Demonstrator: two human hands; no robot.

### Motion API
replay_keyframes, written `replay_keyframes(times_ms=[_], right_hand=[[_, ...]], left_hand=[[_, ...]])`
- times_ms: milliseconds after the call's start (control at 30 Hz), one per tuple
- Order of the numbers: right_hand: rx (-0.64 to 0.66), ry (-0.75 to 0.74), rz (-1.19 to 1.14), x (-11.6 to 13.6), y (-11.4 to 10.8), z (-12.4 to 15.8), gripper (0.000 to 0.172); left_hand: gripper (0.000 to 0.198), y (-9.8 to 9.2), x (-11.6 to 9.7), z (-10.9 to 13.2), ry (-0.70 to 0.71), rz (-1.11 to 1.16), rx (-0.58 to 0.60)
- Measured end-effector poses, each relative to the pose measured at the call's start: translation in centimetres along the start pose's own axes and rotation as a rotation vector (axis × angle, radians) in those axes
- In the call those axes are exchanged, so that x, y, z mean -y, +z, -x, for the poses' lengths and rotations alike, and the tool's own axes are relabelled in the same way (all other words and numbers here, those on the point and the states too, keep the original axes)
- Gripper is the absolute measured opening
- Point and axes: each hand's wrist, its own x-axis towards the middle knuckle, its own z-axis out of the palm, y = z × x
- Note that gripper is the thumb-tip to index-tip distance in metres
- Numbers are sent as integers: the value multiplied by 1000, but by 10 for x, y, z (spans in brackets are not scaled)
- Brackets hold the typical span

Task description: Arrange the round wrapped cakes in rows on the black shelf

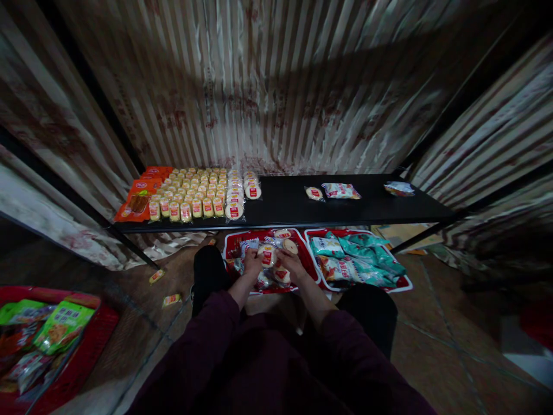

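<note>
Over the red basket (307,245) between my knees, both of my hands are at work among round, pale cakes in clear wrappers with red labels. My left hand (253,264) is closed on the left edge of a round wrapped cake (266,255). At the right side of the same cake, my right hand (292,264) has its fingers bent and closed on it; dim light blurs the exact contact. Another round wrapped cake (283,274) lies just below the fingers, and one more (290,246) sits behind the right hand.
The black shelf (280,210) carries rows of small yellow wrapped cakes (190,193), orange packets (140,199), round cakes (234,211) and a few loose packs (341,191). A second basket (408,285) holds teal bags. Another red basket (97,328) stands left. Small packets (171,300) lie on the floor.
</note>
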Motion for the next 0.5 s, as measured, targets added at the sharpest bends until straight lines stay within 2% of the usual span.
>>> replay_keyframes(times_ms=[133, 267, 400, 500], right_hand=[[73, 50, -142, 0, 5, 10, 18], [45, 97, -301, 7, 9, 9, 21], [50, 78, -289, 14, 7, 3, 21], [68, 83, -252, 16, 6, -1, 23]], left_hand=[[12, 1, -4, -5, -48, 83, -8], [22, 5, -10, -8, -125, 140, 21], [36, 9, -20, -11, -138, 232, 66], [34, 11, -25, -12, -124, 293, 64]])
